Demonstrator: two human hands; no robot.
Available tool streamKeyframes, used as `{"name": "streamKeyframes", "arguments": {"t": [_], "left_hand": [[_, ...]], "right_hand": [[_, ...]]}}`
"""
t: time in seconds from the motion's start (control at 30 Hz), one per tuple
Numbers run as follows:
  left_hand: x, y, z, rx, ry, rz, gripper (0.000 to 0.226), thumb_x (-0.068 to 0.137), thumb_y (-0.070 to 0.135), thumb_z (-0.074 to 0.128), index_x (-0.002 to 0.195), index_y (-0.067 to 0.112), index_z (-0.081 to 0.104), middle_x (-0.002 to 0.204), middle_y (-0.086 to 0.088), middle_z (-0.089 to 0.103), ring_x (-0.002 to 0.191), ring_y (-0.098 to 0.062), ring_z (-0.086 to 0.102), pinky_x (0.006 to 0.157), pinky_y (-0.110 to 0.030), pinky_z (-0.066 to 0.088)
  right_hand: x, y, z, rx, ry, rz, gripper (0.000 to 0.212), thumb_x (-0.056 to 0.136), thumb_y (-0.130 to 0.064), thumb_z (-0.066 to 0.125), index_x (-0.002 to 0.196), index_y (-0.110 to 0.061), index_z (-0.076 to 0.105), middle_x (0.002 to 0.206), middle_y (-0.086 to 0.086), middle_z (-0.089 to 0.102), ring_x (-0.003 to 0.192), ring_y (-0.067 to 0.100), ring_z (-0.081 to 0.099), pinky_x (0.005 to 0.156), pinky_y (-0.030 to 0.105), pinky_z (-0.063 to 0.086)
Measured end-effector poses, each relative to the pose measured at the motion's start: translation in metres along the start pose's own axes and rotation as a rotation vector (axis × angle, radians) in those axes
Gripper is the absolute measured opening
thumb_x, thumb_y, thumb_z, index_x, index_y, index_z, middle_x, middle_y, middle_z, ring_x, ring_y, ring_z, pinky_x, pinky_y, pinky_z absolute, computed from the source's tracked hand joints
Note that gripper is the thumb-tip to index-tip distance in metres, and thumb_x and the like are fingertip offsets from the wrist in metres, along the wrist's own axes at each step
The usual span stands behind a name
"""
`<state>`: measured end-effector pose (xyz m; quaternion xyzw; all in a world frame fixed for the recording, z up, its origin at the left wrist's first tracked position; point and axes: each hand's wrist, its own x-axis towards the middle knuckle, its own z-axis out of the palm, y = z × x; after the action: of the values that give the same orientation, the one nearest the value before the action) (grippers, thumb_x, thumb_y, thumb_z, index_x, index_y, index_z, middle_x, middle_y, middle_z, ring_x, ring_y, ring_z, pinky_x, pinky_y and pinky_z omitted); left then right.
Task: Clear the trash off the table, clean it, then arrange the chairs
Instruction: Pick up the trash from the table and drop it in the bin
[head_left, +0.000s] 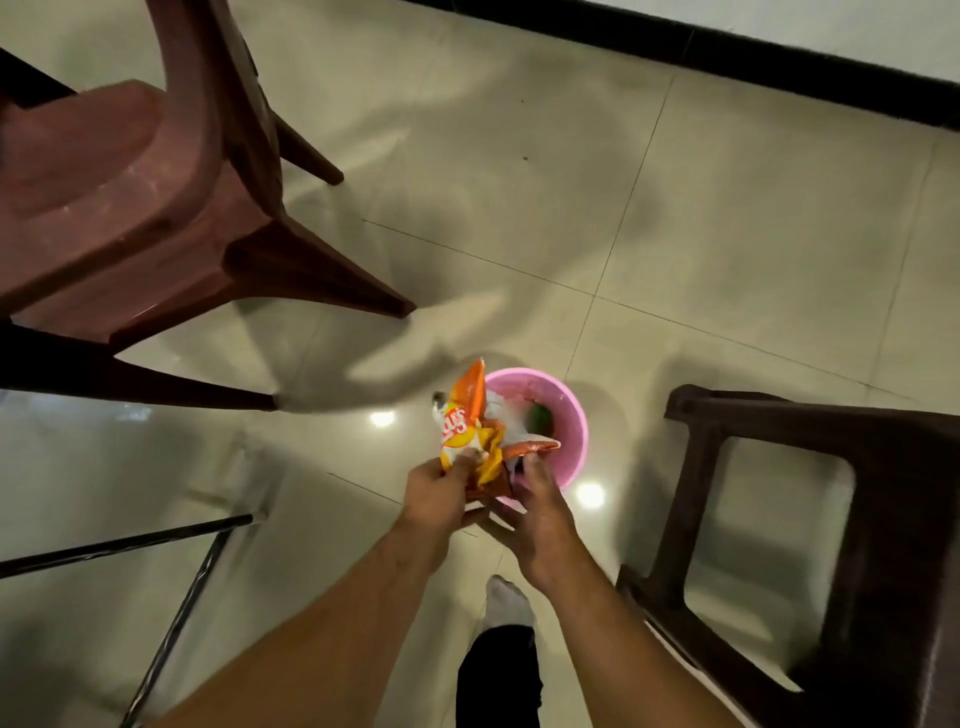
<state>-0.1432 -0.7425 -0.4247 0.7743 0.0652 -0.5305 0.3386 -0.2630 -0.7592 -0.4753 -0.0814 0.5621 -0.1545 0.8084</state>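
A pink bin (570, 415) stands on the tiled floor, with white trash and something green inside. Just above its near rim I hold crumpled orange-and-yellow chip bags (467, 421). My left hand (439, 493) grips the yellow bag from the left. My right hand (537, 506) pinches an orange wrapper (530, 447) from the right. A reddish-brown plastic chair (130, 197) stands at the upper left. A darker brown chair (831, 519) is at the right. The glass table's corner (104, 467) with black metal legs fills the lower left.
My socked foot (509, 605) and dark trouser leg are on the floor below my hands. A white wall with a black skirting (779, 57) runs along the top right. Open tiled floor lies beyond the bin.
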Motion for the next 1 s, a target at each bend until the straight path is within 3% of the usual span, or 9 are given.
{"name": "streamKeyframes", "arguments": {"t": [0.1,0.23,0.3,0.43,0.57,0.7,0.8,0.87,1.0], "left_hand": [[0.006,-0.004,0.014,0.086,-0.056,-0.031,0.022,0.1,0.023,0.059,0.098,0.004,0.071,0.088,-0.015,0.075,0.072,-0.022,0.071,0.057,-0.031,0.059],[0.026,-0.007,0.028,0.259,-0.053,-0.007,0.021,0.099,0.019,0.057,0.093,0.003,0.069,0.087,-0.016,0.072,0.073,-0.025,0.067,0.06,-0.032,0.056],[0.04,-0.011,0.03,0.341,-0.016,-0.002,0.021,0.097,0.022,0.06,0.089,0.004,0.068,0.082,-0.014,0.067,0.069,-0.025,0.061,0.067,-0.038,0.056],[0.06,-0.018,0.02,0.508,0.081,0.076,0.042,0.095,0.024,0.062,0.13,0.002,0.053,0.118,-0.012,0.063,0.095,-0.023,0.058,0.078,-0.031,0.048],[0.068,-0.026,-0.004,0.63,0.103,0.149,0.05,0.097,0.024,0.06,0.142,0.008,0.046,0.135,-0.008,0.056,0.114,-0.024,0.058,0.091,-0.028,0.043],[0.061,-0.03,-0.023,0.789,0.081,0.177,0.052,0.098,0.028,0.058,0.144,0.01,0.043,0.143,-0.008,0.051,0.12,-0.027,0.058,0.101,-0.036,0.047],[0.031,-0.023,-0.038,0.993,0.022,0.24,0.057,0.1,0.031,0.053,0.149,0.01,0.036,0.151,-0.009,0.043,0.133,-0.027,0.048,0.109,-0.038,0.041],[0.011,-0.019,-0.045,1.132,-0.018,0.314,0.06,0.1,0.034,0.05,0.152,0.011,0.031,0.155,-0.007,0.039,0.14,-0.025,0.038,0.114,-0.038,0.036],[-0.049,-0.006,-0.074,1.303,-0.055,0.467,0.064,0.103,0.039,0.042,0.157,0.012,0.021,0.166,-0.007,0.022,0.152,-0.023,0.019,0.124,-0.04,0.019]], "right_hand": [[0.0,-0.016,0.0,0.022,-0.035,-0.116,0.061,0.081,-0.049,0.074,0.135,-0.029,0.055,0.124,0.011,0.068,0.112,0.032,0.066,0.088,0.057,0.056],[0.016,-0.032,-0.008,-0.261,0.154,-0.251,0.037,0.084,-0.03,0.078,0.119,-0.029,0.066,0.109,0.0,0.073,0.096,0.021,0.072,0.072,0.04,0.062],[0.036,-0.031,-0.015,-0.35,0.225,-0.246,0.026,0.089,-0.024,0.074,0.114,-0.026,0.069,0.105,0.0,0.073,0.093,0.023,0.072,0.07,0.04,0.063],[0.087,-0.031,-0.031,-0.611,0.335,-0.162,0.021,0.09,-0.018,0.07,0.109,-0.026,0.069,0.105,0.0,0.073,0.093,0.021,0.069,0.08,0.041,0.06],[0.123,-0.032,-0.027,-0.749,0.38,-0.174,0.032,0.092,-0.004,0.06,0.12,-0.021,0.061,0.109,0.002,0.068,0.098,0.021,0.061,0.082,0.029,0.045],[0.116,-0.024,-0.015,-0.811,0.332,-0.135,0.048,0.097,-0.007,0.052,0.143,-0.015,0.045,0.129,0.009,0.06,0.108,0.025,0.057,0.086,0.03,0.043],[0.08,-0.021,-0.002,-1.007,0.266,-0.25,0.046,0.098,-0.014,0.052,0.144,-0.015,0.044,0.131,0.009,0.059,0.113,0.026,0.057,0.093,0.029,0.044],[0.054,-0.017,0.006,-1.149,0.204,-0.344,0.055,0.101,-0.017,0.049,0.152,-0.021,0.032,0.133,0.003,0.055,0.112,0.021,0.053,0.096,0.029,0.042],[-0.022,-0.013,0.033,-1.531,0.194,-0.51,0.056,0.103,-0.026,0.043,0.154,-0.012,0.026,0.158,0.012,0.031,0.143,0.03,0.032,0.115,0.045,0.036]]}}
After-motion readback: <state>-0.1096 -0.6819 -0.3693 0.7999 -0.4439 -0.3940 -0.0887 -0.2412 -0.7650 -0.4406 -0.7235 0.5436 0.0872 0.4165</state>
